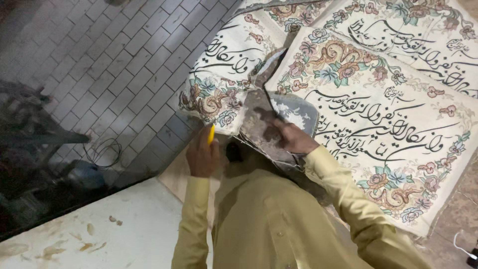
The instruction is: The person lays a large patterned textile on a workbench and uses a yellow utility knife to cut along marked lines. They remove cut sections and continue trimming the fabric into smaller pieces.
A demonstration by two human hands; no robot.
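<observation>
Here the left hand grips a slim yellow tool beside woven tapestry.

The left hand is closed around a yellow tool, seemingly a cutter, though too little shows to be sure. Just beside it, the right hand presses down on the folded-back edge of a cream woven cloth patterned with black calligraphy and floral borders. A second matching cloth lies beside it, overhanging a pale tiled floor. Both arms wear yellowish-tan sleeves. A white stained surface sits at lower left.
</observation>
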